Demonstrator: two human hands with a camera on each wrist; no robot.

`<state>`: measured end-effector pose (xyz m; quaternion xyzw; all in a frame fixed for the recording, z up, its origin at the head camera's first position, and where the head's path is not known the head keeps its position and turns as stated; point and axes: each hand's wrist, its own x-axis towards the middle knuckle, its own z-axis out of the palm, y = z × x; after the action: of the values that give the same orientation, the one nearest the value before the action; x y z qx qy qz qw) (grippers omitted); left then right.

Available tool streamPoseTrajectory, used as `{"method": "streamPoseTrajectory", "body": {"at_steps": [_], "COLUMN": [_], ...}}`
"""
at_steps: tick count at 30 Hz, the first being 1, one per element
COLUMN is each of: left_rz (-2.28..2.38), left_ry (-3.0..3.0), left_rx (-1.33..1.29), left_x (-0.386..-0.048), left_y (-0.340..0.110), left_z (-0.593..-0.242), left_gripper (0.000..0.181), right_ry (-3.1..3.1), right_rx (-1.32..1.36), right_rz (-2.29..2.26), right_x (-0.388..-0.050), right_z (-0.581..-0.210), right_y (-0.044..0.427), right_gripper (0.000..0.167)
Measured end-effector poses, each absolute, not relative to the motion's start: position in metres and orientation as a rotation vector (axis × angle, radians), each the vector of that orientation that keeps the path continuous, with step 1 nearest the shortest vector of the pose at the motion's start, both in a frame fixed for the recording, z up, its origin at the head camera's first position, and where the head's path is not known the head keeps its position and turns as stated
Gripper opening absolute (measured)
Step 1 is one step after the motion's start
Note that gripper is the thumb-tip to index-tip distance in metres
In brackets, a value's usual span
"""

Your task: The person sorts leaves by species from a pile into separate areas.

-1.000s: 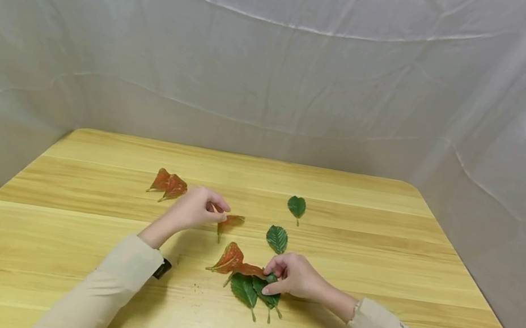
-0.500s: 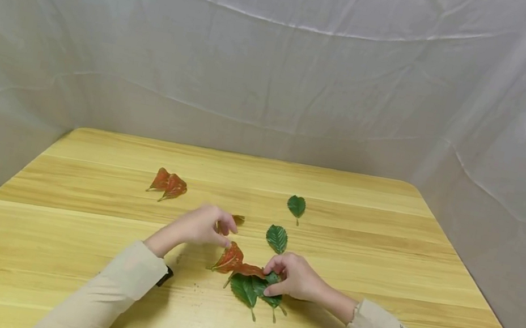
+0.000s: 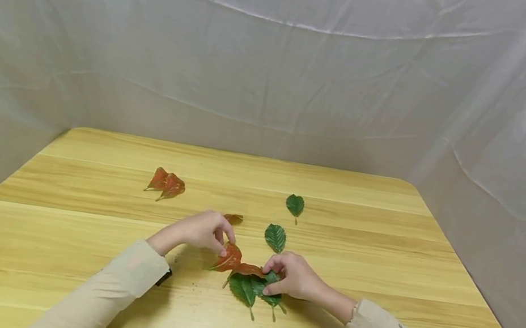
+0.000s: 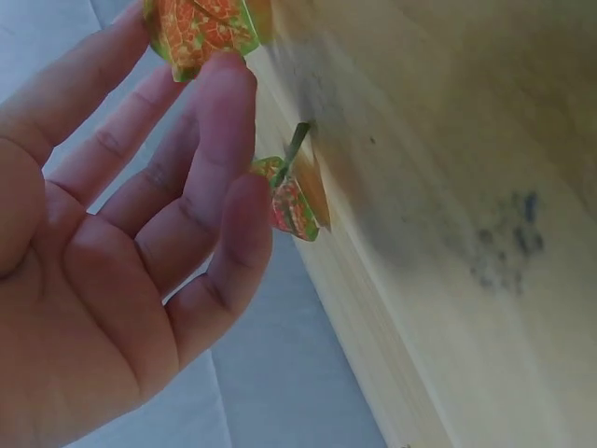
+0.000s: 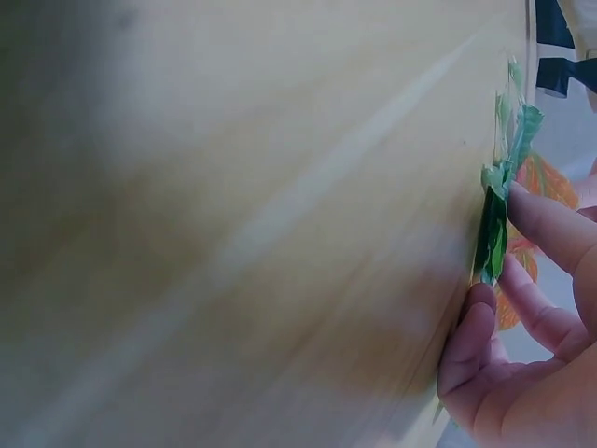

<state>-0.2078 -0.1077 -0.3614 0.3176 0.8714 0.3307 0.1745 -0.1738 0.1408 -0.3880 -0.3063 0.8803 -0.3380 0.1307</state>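
My left hand [image 3: 203, 230] has its thumb and fingertips on a red leaf [image 3: 230, 259], pinching its edge. In the left wrist view that orange-red leaf [image 4: 207, 33] shows between the thumb and finger. My right hand [image 3: 295, 276] pinches a green leaf [image 3: 271, 296] in a small cluster, with another green leaf [image 3: 242, 288] beside it. A second red leaf [image 3: 248, 269] lies across the top of the cluster. In the right wrist view the fingers meet the green leaves [image 5: 494, 233] edge-on. How many leaves the right hand grips is hidden.
Two red leaves [image 3: 167, 184] lie together at the far left. Behind my left hand is a partly hidden red leaf [image 3: 233, 219]. Two single green leaves, one farther back [image 3: 295, 204] and one nearer [image 3: 275, 237], lie on the wooden table [image 3: 360, 237].
My left hand has let go of the red leaf farther back and come nearer, to the red leaf beside the green cluster. The right hand stays at the green leaves.
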Motion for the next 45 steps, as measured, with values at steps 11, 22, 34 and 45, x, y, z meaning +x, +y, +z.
{"method": "streamPoseTrajectory", "body": {"at_steps": [11, 22, 34, 45], "left_rz": [0.912, 0.835, 0.844, 0.823], "left_ry": [2.424, 2.427, 2.436, 2.455], "left_rx": [0.912, 0.902, 0.782, 0.709], "left_x": [-0.212, -0.215, -0.212, -0.211], "left_y": [-0.109, -0.108, -0.106, -0.103], "left_z": [-0.362, -0.367, -0.367, -0.366], "left_gripper": [0.02, 0.022, 0.023, 0.022], "right_ry": [2.552, 2.532, 2.542, 2.515], "right_rx": [-0.848, -0.828, -0.826, -0.721], "right_rz": [-0.985, -1.044, -1.078, -1.169], "right_x": [-0.174, -0.174, -0.175, -0.178], "right_z": [-0.382, -0.38, -0.376, -0.368], "right_y": [0.14, 0.143, 0.15, 0.166], "right_gripper": [0.028, 0.027, 0.024, 0.008]}}
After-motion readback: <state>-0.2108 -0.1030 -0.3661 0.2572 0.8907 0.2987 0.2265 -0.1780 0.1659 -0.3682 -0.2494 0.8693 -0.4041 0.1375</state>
